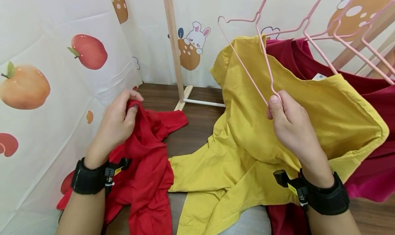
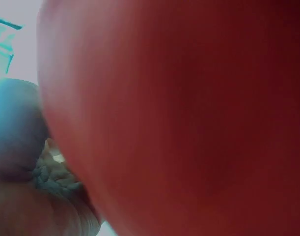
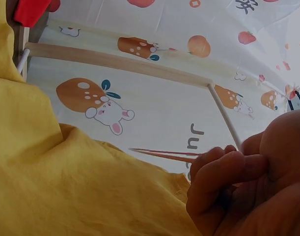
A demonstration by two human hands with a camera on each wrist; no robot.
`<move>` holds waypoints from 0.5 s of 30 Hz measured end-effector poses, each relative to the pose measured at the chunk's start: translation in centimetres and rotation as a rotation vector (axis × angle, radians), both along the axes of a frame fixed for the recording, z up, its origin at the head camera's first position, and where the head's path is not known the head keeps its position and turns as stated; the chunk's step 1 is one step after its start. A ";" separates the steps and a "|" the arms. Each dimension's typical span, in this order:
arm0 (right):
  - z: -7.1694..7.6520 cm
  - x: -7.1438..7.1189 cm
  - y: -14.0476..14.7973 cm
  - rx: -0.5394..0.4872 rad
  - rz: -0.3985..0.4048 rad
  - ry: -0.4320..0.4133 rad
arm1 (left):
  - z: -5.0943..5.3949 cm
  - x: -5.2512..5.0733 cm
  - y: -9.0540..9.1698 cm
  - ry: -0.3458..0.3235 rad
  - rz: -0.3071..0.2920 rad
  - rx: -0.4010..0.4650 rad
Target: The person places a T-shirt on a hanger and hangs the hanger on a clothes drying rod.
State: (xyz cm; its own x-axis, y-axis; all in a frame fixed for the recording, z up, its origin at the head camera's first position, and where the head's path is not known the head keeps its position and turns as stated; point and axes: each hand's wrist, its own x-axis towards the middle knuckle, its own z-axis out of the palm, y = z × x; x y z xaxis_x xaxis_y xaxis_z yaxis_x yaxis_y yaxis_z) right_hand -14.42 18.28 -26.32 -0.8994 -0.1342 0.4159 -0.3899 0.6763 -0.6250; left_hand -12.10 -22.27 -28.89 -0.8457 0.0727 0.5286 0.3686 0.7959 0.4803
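In the head view my left hand (image 1: 118, 120) pinches a bunched red garment (image 1: 145, 149), its fingertips curled into the fabric. Red cloth (image 2: 179, 118) fills most of the left wrist view, blurred, with part of the hand at left. My right hand (image 1: 291, 125) grips the narrow end of a bare pink hanger (image 1: 239, 58), thumb on top. Behind and under that hand, a yellow shirt (image 1: 247, 132) hangs on another pink hanger (image 1: 319, 51), its lower part spread to the left beside the red garment. The right wrist view shows the right hand (image 3: 233, 182) curled round the hanger (image 3: 164, 154).
A wooden rack post (image 1: 172, 39) stands on a foot (image 1: 184, 97) at the back, joined to a white rod (image 1: 203, 103). Dark red clothes (image 1: 290, 53) and more pink hangers (image 1: 364, 53) are at right. A printed curtain (image 1: 55, 125) encloses the left side.
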 end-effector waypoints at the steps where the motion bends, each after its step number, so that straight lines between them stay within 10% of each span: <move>1: 0.0 0.0 0.0 -0.007 -0.002 0.007 | 0.5 -0.5 0.7 0.013 -0.025 0.024; 15: 2.4 3.3 1.7 -0.128 -0.033 0.084 | 5.4 -4.8 9.1 0.280 -0.084 0.340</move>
State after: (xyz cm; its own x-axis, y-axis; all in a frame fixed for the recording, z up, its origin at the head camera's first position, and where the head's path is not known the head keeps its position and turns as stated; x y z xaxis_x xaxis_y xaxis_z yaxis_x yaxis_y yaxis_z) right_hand -11.14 19.96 -23.94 -0.8639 -0.0464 0.5015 -0.4234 0.6060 -0.6734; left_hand -16.88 -13.16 -23.45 -0.6656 -0.0824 0.7418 0.5779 0.5721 0.5820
